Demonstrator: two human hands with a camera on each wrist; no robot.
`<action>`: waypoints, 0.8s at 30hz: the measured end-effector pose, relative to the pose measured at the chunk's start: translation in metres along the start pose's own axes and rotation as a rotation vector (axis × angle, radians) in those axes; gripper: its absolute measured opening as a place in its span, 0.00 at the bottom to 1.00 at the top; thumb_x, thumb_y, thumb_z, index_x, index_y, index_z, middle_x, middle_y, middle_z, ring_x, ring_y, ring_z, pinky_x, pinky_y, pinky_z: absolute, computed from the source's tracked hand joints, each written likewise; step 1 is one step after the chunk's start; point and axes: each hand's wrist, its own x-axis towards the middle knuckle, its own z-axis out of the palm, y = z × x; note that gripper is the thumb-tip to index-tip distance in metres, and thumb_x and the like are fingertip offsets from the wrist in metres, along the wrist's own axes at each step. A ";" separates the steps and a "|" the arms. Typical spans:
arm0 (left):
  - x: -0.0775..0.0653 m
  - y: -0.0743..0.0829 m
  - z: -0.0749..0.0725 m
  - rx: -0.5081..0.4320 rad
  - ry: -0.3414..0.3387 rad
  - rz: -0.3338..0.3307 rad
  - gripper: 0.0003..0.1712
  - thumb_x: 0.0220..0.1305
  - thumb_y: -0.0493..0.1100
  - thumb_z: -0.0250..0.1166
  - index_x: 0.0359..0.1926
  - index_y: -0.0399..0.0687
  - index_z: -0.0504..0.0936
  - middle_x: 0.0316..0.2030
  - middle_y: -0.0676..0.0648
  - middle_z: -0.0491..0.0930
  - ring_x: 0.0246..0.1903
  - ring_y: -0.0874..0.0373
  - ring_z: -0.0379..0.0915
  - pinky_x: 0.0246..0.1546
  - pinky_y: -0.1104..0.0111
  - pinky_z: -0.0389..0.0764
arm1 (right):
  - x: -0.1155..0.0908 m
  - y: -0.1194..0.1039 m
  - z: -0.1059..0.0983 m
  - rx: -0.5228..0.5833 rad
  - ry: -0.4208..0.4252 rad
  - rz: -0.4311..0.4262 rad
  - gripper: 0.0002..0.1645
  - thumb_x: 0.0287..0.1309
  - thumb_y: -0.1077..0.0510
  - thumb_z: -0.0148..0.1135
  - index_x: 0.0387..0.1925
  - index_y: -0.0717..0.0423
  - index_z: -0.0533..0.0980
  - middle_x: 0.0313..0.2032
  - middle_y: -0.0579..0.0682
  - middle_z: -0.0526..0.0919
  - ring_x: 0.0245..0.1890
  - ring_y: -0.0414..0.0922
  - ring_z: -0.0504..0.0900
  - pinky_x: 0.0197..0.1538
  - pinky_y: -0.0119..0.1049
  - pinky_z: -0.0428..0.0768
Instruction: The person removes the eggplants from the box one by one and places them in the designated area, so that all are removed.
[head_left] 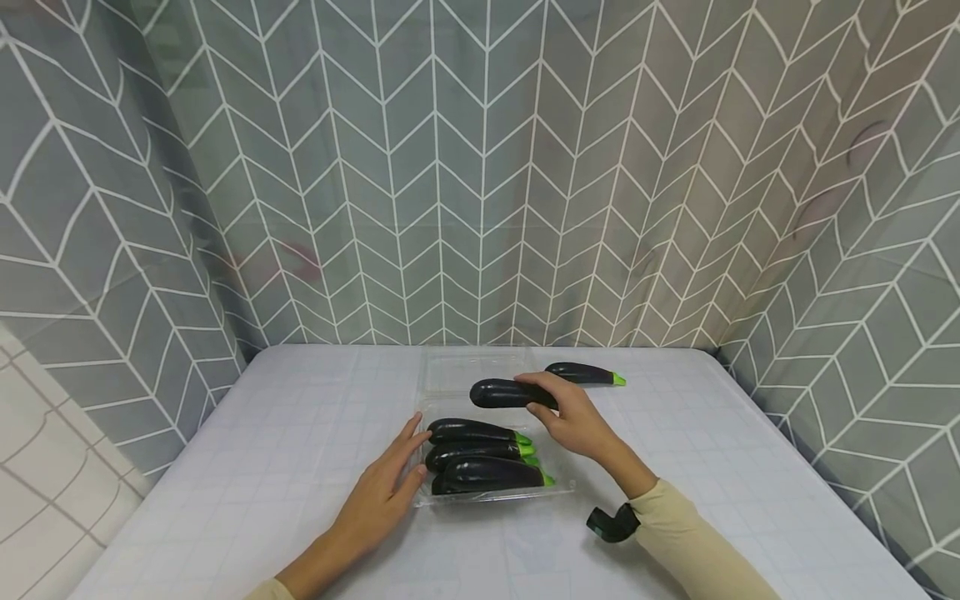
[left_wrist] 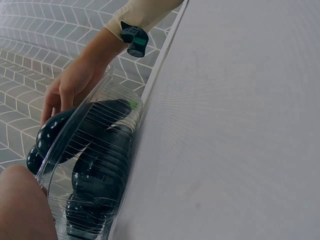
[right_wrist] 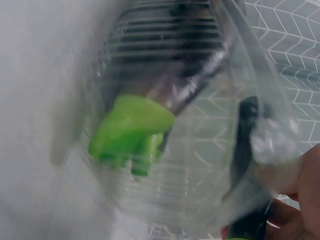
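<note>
My right hand [head_left: 573, 419] grips a dark eggplant [head_left: 497, 393] by its right end, over the back part of a clear plastic container [head_left: 501, 497]. Several more eggplants [head_left: 486, 474] lie side by side in that container, green stems to the right. At the container's left wall rests my left hand [head_left: 377, 497], fingers stretched along the rim near the eggplants' rounded ends. The left wrist view shows the right hand [left_wrist: 75, 85] beyond the ribbed clear wall. Through the wall in the right wrist view appears a green stem [right_wrist: 131, 125], blurred.
Another eggplant [head_left: 579, 373] lies on the white table [head_left: 247, 467] at the back right. The container's clear lid [head_left: 468, 372] lies open behind it. A patterned curtain [head_left: 465, 167] closes off the back and sides. A black camera [head_left: 611, 525] is strapped at the right wrist.
</note>
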 end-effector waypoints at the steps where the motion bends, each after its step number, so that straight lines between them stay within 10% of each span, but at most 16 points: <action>1: 0.000 0.000 0.000 0.001 0.003 0.002 0.27 0.76 0.39 0.60 0.72 0.40 0.73 0.78 0.44 0.59 0.74 0.51 0.59 0.70 0.79 0.49 | 0.000 0.001 -0.001 -0.001 0.001 0.000 0.27 0.64 0.71 0.67 0.64 0.61 0.78 0.58 0.52 0.83 0.58 0.51 0.82 0.56 0.51 0.82; 11: -0.001 0.002 -0.002 0.026 0.006 -0.020 0.26 0.76 0.40 0.61 0.72 0.41 0.74 0.79 0.47 0.59 0.74 0.53 0.59 0.70 0.55 0.63 | 0.000 0.010 -0.012 -0.036 0.018 -0.012 0.26 0.64 0.72 0.67 0.63 0.62 0.77 0.55 0.54 0.84 0.55 0.52 0.83 0.53 0.51 0.83; 24: 0.000 0.001 -0.002 0.029 -0.010 -0.034 0.27 0.77 0.42 0.59 0.73 0.43 0.73 0.79 0.48 0.58 0.74 0.53 0.58 0.69 0.50 0.64 | 0.000 0.023 -0.029 -0.069 0.065 0.047 0.27 0.63 0.72 0.68 0.64 0.60 0.78 0.57 0.56 0.83 0.55 0.54 0.83 0.54 0.53 0.82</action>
